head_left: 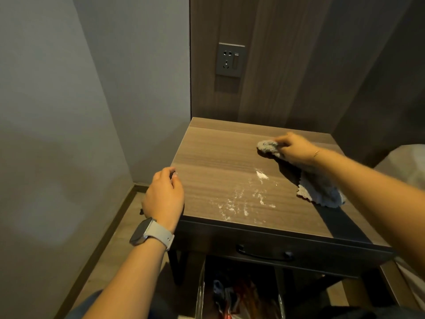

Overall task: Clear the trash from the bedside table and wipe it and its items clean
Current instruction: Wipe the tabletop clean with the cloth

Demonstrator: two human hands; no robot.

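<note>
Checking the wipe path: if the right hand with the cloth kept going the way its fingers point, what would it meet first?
The right hand points left across the bedside table, cloth leading. That strip looks bare to the left edge; the white powder lies nearer the front, probably off that line.

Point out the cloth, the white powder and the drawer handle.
cloth [322, 192], head view, on its loose corner lying on the table.
white powder [261, 174], head view, on the thickest patch.
drawer handle [264, 253], head view, on the middle of the dark bar.
</note>
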